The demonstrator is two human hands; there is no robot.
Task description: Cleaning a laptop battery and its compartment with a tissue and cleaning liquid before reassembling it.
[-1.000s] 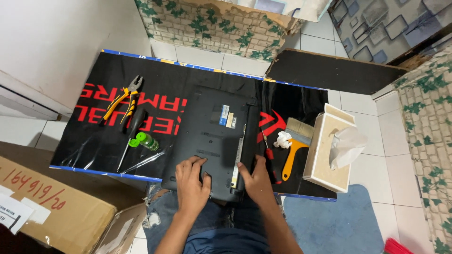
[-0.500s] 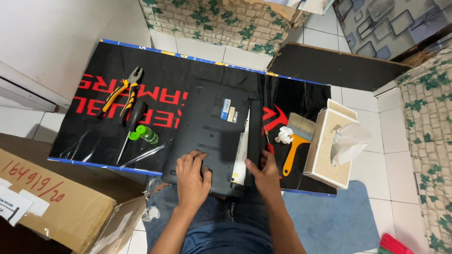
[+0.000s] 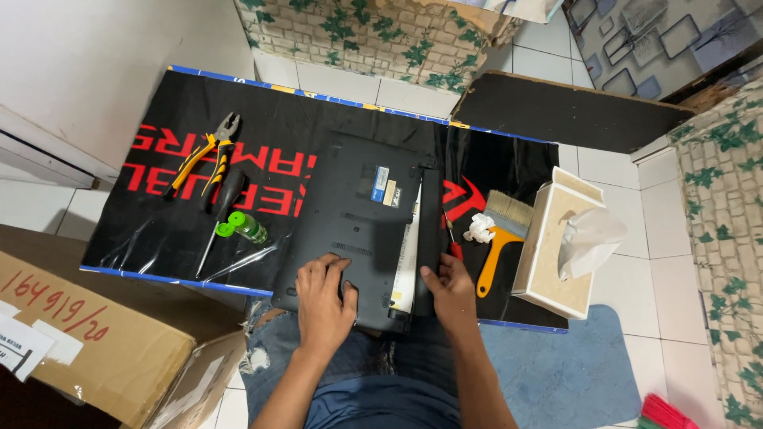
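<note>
A black laptop (image 3: 350, 206) lies bottom-up on a black mat (image 3: 159, 230) with red lettering. My left hand (image 3: 326, 298) rests flat on its near edge, fingers spread. Along the laptop's right side runs a long black bar (image 3: 429, 214), pulled slightly away, with a pale gap showing between them. My right hand (image 3: 451, 290) grips the near end of that bar, thumb on top.
Orange-handled pliers (image 3: 208, 151), a screwdriver (image 3: 222, 206) and a small green bottle (image 3: 242, 228) lie left of the laptop. To the right are a crumpled tissue (image 3: 479, 229), an orange-handled brush (image 3: 501, 230) and a tissue box (image 3: 556, 246). A cardboard box (image 3: 87, 349) sits near left.
The black bar has come away from the laptop's right side, opening a pale gap. My right hand has shifted right with it; my left hand stays on the laptop.
</note>
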